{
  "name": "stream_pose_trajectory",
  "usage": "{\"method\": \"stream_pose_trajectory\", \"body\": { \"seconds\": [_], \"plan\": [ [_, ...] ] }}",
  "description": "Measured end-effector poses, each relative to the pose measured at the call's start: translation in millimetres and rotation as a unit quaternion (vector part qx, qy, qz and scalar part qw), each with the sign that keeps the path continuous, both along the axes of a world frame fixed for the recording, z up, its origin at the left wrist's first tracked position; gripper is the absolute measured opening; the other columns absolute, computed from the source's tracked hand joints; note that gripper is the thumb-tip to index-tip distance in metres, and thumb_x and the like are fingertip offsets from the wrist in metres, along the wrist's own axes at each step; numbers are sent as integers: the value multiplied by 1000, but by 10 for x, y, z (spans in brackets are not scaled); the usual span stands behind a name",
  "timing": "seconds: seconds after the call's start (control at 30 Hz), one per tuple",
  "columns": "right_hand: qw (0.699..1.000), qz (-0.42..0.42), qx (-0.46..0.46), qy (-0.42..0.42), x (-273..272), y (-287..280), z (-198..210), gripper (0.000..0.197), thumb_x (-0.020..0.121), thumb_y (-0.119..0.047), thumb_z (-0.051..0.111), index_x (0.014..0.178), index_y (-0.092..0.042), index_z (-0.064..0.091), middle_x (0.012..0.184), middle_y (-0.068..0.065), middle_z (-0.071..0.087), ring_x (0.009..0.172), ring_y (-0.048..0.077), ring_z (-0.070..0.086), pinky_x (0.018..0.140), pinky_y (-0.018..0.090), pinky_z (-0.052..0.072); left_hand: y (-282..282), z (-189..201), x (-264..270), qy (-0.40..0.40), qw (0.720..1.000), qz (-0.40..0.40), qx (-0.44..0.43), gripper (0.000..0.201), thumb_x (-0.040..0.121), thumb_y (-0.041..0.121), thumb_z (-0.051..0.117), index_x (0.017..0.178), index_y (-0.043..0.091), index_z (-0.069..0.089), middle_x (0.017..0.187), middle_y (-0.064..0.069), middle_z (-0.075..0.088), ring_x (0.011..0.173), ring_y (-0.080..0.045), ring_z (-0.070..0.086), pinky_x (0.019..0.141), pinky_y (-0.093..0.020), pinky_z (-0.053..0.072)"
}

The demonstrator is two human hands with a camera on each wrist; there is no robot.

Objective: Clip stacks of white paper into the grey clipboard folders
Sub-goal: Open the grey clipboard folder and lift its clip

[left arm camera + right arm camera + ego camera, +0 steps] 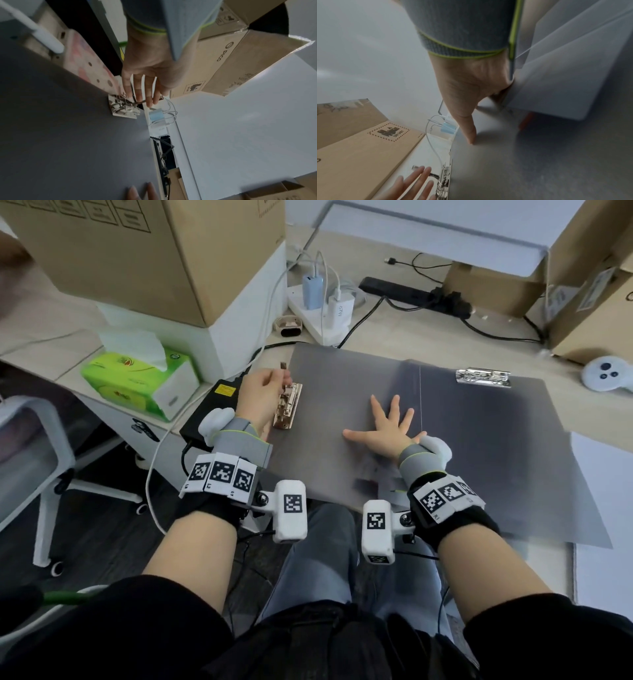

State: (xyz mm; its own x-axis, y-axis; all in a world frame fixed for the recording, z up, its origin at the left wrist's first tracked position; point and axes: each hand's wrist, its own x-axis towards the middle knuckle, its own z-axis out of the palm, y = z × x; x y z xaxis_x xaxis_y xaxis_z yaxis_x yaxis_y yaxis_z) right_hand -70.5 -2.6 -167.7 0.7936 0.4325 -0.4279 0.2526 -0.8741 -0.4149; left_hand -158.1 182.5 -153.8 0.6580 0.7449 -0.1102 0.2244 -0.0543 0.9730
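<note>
A grey clipboard folder (342, 378) lies open and flat across the desk. A gold clip (287, 405) sits on its left edge, with its lever (283, 367) raised. My left hand (282, 380) is at that clip, and in the left wrist view its straight fingers (145, 97) touch the lever beside the clip (123, 108). My right hand (387, 419) lies flat on the left panel with its fingers spread, the fingertip (471, 140) pressing the grey surface (522, 169). A silver clip (483, 377) sits at the top of the right panel. White paper (603, 501) shows past the folder's right edge.
A black power brick (212, 409) and a green tissue box (140, 381) sit left of the folder. Behind it are a white power strip with chargers (322, 302), a black strip (411, 292), cables and cardboard boxes (137, 251). A white controller (604, 374) lies at the far right.
</note>
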Motion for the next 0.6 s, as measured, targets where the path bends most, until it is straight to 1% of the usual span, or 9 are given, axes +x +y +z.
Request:
{"method": "stream_pose_trajectory", "body": {
  "seconds": [0.1,0.13,0.23,0.37,0.47,0.5,0.53,0.57,0.6],
  "plan": [
    [1000,-4,15,4,18,-18,-13,93,79,-61,57,149,-42,0,158,-5,-24,145,29,-24,110,65,-10,-13,-14,111,26,999,-26,15,32,96,8,39,122,3,57,109,-5,60,96,-11,54,89,-20,46],
    [1000,-6,20,4,18,-28,-15,92,79,-60,57,149,-42,1,158,-5,-23,145,29,-24,110,64,-10,-15,-29,130,39,998,-31,24,33,94,4,40,124,3,55,113,-8,60,100,-11,52,88,-15,46],
    [999,-6,35,6,29,-35,-26,89,80,-57,58,149,-42,4,159,-6,-22,146,27,-24,111,64,-10,0,-46,130,22,999,-29,17,37,91,-2,43,128,1,51,128,-12,58,102,-9,50,69,0,42],
    [997,-20,74,22,53,-95,-3,83,83,-52,58,149,-40,11,160,-8,-17,147,24,-21,113,61,-11,-32,-24,138,-19,1000,0,15,38,87,-4,45,122,5,57,126,-9,60,96,-9,56,83,-12,47],
    [990,-43,130,29,65,-152,17,76,86,-45,58,150,-31,18,161,-8,-6,149,21,-13,116,56,-9,-118,48,169,-31,998,-19,47,34,87,-3,49,118,5,60,120,-9,62,93,-9,56,84,-15,45],
    [984,-56,165,38,71,-191,16,75,87,-40,60,150,-27,22,161,-6,2,150,21,-5,118,55,-2,-171,73,188,-30,997,-35,63,34,86,-2,50,118,5,60,120,-8,62,98,-9,55,88,-15,43],
    [974,-78,208,52,73,-241,18,73,86,-36,62,149,-24,27,160,-3,13,148,22,10,118,54,14,-239,100,216,-32,995,-53,75,34,86,-2,50,118,5,60,121,-9,62,101,-9,53,89,-14,42],
    [959,-110,254,59,78,-298,22,70,86,-30,64,147,-21,32,153,1,26,141,23,29,108,48,37,-314,125,246,-36,994,-70,81,33,87,-2,51,118,5,60,122,-10,61,102,-9,52,88,-11,41],
    [945,-141,288,59,70,-368,38,65,85,-25,65,144,-18,37,144,4,37,129,23,43,88,37,52,-397,146,276,-38,992,-90,83,33,87,-2,51,118,4,60,123,-11,62,102,-9,52,86,-8,40]
  ]
}}
